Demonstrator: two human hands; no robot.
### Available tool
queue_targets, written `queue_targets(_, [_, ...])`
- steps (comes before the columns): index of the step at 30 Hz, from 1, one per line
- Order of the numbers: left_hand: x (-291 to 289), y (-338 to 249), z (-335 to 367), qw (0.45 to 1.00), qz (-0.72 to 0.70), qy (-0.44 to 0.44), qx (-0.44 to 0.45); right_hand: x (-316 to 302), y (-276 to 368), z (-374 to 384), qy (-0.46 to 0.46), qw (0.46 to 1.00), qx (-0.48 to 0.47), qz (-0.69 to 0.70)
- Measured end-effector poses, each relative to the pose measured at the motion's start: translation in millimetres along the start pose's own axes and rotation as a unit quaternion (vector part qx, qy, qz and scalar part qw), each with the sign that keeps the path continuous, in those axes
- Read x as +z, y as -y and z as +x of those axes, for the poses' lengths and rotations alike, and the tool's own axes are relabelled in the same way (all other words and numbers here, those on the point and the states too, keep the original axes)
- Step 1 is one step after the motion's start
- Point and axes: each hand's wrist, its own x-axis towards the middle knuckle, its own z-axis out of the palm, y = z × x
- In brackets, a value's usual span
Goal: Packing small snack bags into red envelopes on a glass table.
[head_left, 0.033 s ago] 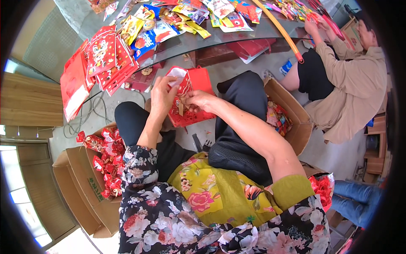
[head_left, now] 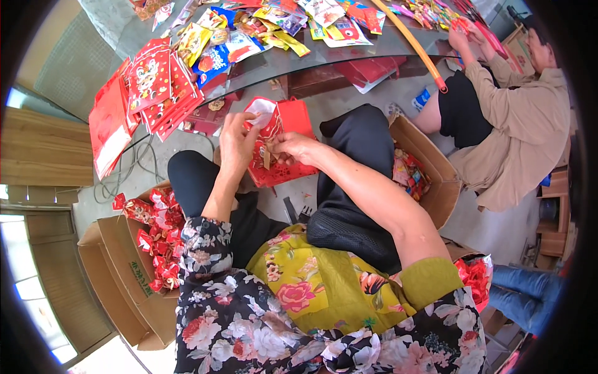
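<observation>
A red gift bag (head_left: 294, 118) with a white inside stands tilted between my knees, its mouth facing away from me. My right hand (head_left: 295, 148) is closed in a pinch at the bag's patterned front, beside a small tan tag (head_left: 266, 158); its fingertips appear to grip the bag there. At the bag's left edge, near the mouth, is my left hand (head_left: 237, 142). Its fingers are bent, with thumb and fingertips apart and nothing visible between them. The bag's lower left part is partly hidden by my hands.
Snack packets (head_left: 249, 40) and flat red bags (head_left: 149, 87) lie on a glass table (head_left: 324, 57). Cardboard boxes stand at my left (head_left: 115, 274) and right (head_left: 436, 168), holding red-wrapped bundles (head_left: 163, 249) and small packets (head_left: 408, 173). A co-worker (head_left: 517, 118) sits at far right.
My left hand's fingertips have shifted slightly at the bag's mouth. The right hand and the bag stay in nearly the same place.
</observation>
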Motion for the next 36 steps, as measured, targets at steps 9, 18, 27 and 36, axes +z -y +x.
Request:
queue_targets(9, [15,43,-38,0.87,-0.178,0.226,-0.401,-8,5,-6,0.033,0.998,-0.034,0.03])
queue_targets(18, [54,61,-42,0.723,-0.465,0.2,-0.469,-4,10,-20,0.005,0.999,-0.028,-0.046])
queue_targets(27, [57,47,-34,0.663,-0.565,0.126,-0.475,-5,2,-20,0.016,0.993,-0.02,-0.114])
queue_targets(36, [57,59,-39,0.657,-0.591,0.126,-0.451,4,5,-21,0.023,0.998,-0.013,-0.052])
